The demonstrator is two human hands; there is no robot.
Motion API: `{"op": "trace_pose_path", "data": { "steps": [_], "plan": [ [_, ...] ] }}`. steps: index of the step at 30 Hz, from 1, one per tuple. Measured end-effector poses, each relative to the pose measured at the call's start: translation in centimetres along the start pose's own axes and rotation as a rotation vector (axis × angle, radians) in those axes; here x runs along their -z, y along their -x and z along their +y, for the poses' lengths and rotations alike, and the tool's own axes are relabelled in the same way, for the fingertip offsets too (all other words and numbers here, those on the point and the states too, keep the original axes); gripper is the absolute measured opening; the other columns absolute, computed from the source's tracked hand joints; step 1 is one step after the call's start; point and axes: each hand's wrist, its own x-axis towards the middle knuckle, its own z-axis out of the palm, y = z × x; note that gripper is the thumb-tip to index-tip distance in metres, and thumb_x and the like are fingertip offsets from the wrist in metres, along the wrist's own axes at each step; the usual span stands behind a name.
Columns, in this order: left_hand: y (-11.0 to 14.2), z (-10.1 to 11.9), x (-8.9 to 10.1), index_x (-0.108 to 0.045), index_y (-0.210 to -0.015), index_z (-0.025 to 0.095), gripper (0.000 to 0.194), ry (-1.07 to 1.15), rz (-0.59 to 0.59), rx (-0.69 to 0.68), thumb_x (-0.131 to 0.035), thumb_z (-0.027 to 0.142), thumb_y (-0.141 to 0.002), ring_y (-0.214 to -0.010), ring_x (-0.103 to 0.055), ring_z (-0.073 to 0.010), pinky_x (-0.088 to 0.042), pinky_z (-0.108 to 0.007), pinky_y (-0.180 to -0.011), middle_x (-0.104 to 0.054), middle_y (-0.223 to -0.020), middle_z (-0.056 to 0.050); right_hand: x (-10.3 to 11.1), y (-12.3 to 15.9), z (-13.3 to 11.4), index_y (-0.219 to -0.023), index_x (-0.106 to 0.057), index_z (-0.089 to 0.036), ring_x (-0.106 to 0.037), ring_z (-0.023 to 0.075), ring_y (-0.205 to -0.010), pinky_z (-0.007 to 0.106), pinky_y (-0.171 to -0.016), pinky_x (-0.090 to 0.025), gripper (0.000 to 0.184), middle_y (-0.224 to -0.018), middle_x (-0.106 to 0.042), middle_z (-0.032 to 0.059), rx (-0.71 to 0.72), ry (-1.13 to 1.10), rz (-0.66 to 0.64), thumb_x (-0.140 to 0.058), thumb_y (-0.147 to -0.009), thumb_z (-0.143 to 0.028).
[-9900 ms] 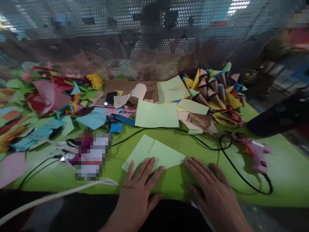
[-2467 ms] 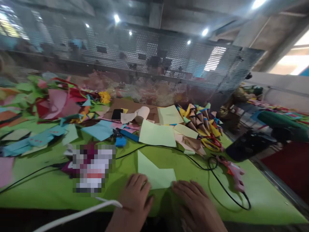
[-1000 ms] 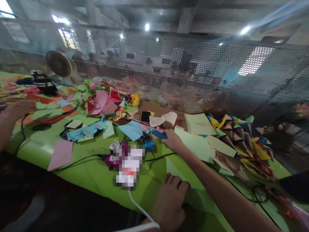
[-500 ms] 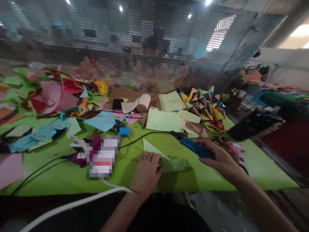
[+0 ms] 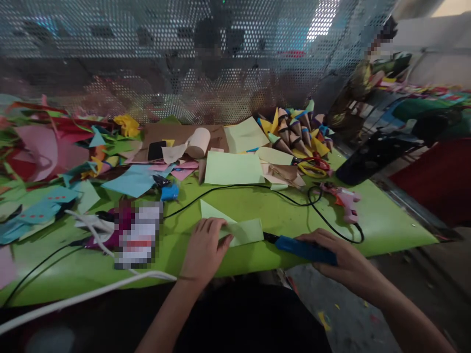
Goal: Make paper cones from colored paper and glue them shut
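Note:
My left hand (image 5: 206, 249) presses a folded piece of light green paper (image 5: 246, 232) onto the green tabletop, fingers curled over its left part. One pointed flap of the paper sticks up behind the knuckles. My right hand (image 5: 333, 252) is closed around the blue handle of a utility knife (image 5: 301, 248). The dark blade points left, its tip at the right end of the folded paper; whether it touches is hard to tell. Behind the hands lies a flat light green sheet (image 5: 234, 167).
A pink glue gun (image 5: 348, 201) with a black cord lies at the right, near a dark bottle (image 5: 362, 159). Paper cones (image 5: 294, 130) and yellow-handled scissors (image 5: 312, 167) stand behind. A phone (image 5: 138, 240) and white cable are left; coloured paper scraps (image 5: 47, 147) pile beyond.
My right hand has brought the knife down and nearer, from above and right of the paper to its right end. My left hand stays on the paper. The whole view has shifted.

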Motion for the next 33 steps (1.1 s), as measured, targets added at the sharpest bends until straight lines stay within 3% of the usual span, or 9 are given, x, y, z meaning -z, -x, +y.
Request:
{"op": "trace_pose_path", "data": {
  "steps": [8,12,16,22,33],
  "plan": [
    [-0.2,1.0,0.2,-0.055,-0.117,0.019,0.027,-0.156,0.013,-0.02,-0.059,0.018,-0.09,-0.114,-0.053,-0.0282,-0.04,-0.054,-0.105,-0.06,-0.118,-0.01,0.2,0.3,0.9,-0.129,-0.06,-0.028,-0.062,0.0266,-0.101,0.04,-0.086,-0.05,0.046,-0.112,-0.063,0.0082,0.025,-0.03,-0.067,-0.056,-0.083,-0.024],
    [0.0,1.2,-0.4,-0.059,-0.117,0.022,0.03,-0.109,0.024,-0.087,-0.051,0.009,-0.091,-0.116,-0.053,-0.0253,-0.048,-0.044,-0.1,-0.059,-0.124,-0.009,0.1,0.3,1.0,-0.13,-0.06,-0.03,-0.062,0.0275,-0.1,0.042,-0.085,-0.05,0.047,-0.112,-0.062,0.0089,0.018,-0.05,-0.061,-0.056,-0.083,-0.024],
    [0.1,1.2,-1.0,-0.058,-0.124,0.023,0.048,-0.057,-0.045,-0.173,-0.04,-0.002,-0.088,-0.118,-0.054,-0.0207,-0.05,-0.039,-0.101,-0.059,-0.131,-0.006,0.0,0.3,1.4,-0.132,-0.059,-0.029,-0.061,0.0289,-0.1,0.044,-0.085,-0.05,0.049,-0.113,-0.061,0.01,0.005,-0.067,-0.011,-0.055,-0.083,-0.027],
    [0.0,1.4,-1.0,-0.052,-0.136,0.023,0.039,-0.108,-0.107,-0.195,-0.04,0.021,-0.1,-0.128,-0.049,-0.0222,-0.043,-0.045,-0.11,-0.055,-0.141,-0.006,-0.1,0.0,1.6,-0.134,-0.058,-0.029,-0.061,0.0297,-0.099,0.044,-0.083,-0.05,0.05,-0.112,-0.061,0.0101,-0.016,-0.105,0.012,-0.055,-0.084,-0.03],
    [0.2,1.9,-1.2,-0.028,-0.152,0.037,0.053,-0.269,-0.231,-0.214,-0.042,0.039,-0.1,-0.147,-0.026,-0.0265,-0.032,-0.049,-0.115,-0.031,-0.159,-0.004,0.5,0.1,2.0,-0.131,-0.06,-0.032,-0.062,0.0311,-0.104,0.045,-0.087,-0.051,0.048,-0.116,-0.062,0.0094,-0.017,-0.117,-0.094,-0.058,-0.084,-0.029]
  ]
}}
